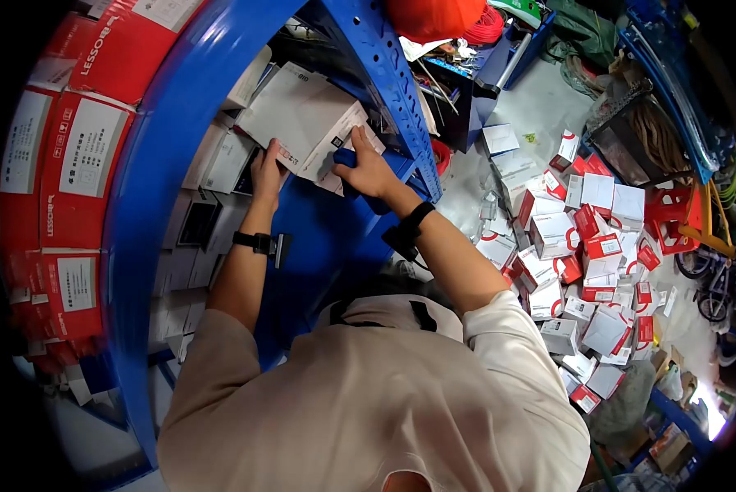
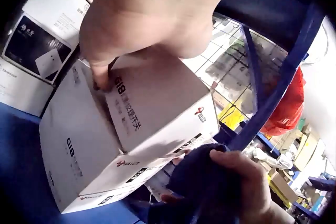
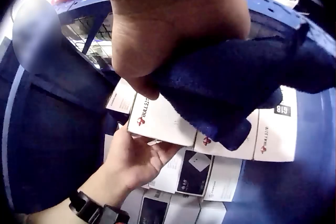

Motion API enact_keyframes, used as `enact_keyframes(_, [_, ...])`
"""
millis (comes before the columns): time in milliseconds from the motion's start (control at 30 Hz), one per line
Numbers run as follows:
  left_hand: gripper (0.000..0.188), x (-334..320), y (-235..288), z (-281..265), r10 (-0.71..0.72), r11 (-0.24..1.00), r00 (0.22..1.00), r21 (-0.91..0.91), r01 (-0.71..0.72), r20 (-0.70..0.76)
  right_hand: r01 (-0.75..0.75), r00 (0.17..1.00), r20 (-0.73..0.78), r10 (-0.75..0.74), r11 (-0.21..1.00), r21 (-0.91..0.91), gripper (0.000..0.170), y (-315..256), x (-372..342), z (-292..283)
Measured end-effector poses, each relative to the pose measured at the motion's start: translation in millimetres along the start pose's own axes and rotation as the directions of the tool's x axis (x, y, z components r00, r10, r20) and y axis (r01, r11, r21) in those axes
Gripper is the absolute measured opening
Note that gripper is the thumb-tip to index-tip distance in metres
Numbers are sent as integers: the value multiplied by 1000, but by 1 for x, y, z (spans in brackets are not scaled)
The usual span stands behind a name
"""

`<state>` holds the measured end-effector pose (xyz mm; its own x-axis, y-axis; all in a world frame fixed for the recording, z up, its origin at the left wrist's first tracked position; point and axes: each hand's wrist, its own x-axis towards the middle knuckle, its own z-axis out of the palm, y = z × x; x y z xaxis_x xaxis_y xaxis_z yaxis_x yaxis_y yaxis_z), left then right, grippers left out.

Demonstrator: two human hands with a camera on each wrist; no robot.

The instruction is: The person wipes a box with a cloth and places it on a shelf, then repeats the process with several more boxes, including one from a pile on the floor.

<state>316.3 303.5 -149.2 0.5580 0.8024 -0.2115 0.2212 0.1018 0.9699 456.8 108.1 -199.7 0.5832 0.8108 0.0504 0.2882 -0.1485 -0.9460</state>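
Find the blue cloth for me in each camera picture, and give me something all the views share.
Head: the blue cloth is above centre, slightly left, in the right hand.
Left wrist: low in the picture, right of centre, in that same hand.
Right wrist: from around the middle out to the right edge, beneath that hand.
Shared landmark: the white boxes near the cloth.

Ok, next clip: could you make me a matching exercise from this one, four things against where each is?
Things
1. Blue cloth
2. Left hand
3. Red LESSO cartons
4. Small red-and-white boxes

Places
A. Heaped on the floor, at the right of the head view
B. In the right hand
C. On a white G18 box
D. Stacked at the far left of the head view

Pairs: 1-B, 2-C, 3-D, 4-A
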Motion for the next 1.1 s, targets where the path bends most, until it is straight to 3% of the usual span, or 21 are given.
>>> enact_keyframes(200, [67,-5,-1,1,39,993,998,110,-32,-58,-29,1000,-3,29,995,-94,109,-10,6,8])
enact_keyframes(267, [69,-8,1,4,-49,989,992,133,64,-118,-35,999,-2,35,994,-105,108,-11,4,6])
enact_keyframes(467, [68,-4,7,1,-142,989,989,34,143,-30,-5,997,-78,-8,986,-166,98,7,4,5])
enact_keyframes(533, [72,-6,7,1,-156,988,986,-12,156,-56,22,960,-279,-10,999,38,95,14,10,-1])
enact_keyframes(567, [71,-3,2,-1,-151,987,988,-57,148,-36,-106,974,-182,135,982,156,95,9,10,-13])
enact_keyframes(600, [71,-3,1,-3,-146,988,989,-51,145,-34,-104,973,-187,134,981,161,95,17,13,-13])
enact_keyframes(667, [70,-4,3,-2,-169,980,985,-107,170,18,-54,982,-183,47,998,-31,97,29,23,-14])
enact_keyframes(800, [75,-4,1,0,-161,983,987,-88,162,16,-48,996,-70,49,999,15,98,26,19,-19])
enact_keyframes(833, [75,-9,-4,-1,-163,983,986,-86,165,20,-52,996,-73,53,999,16,98,26,16,-16])
enact_keyframes(900, [72,-21,-19,-4,-153,961,988,-236,146,-10,-133,967,-223,123,991,-27,89,27,12,-11])
enact_keyframes(933, [69,-25,-40,-12,-211,960,977,-195,203,-21,-136,965,-232,125,990,-29,89,27,5,-13])
enact_keyframes(967, [65,-33,-59,-21,-265,954,964,-154,257,-34,-149,965,-201,170,982,116,80,26,-6,-16])
enact_keyframes(1000, [53,-52,-62,-20,-316,948,949,-22,316,1,-165,964,-164,212,951,260,71,25,-20,-17])
enact_keyframes(1033, [38,-63,-66,-24,-382,915,912,200,351,147,-184,955,-160,251,921,343,56,19,-36,-20])
enact_keyframes(1067, [26,-71,-68,-28,-456,876,818,336,344,350,-166,944,-190,268,888,429,51,25,-48,-15])
enact_keyframes(1100, [33,-75,-70,-31,-503,850,687,446,281,525,-188,924,-187,335,820,541,47,31,-61,-11])
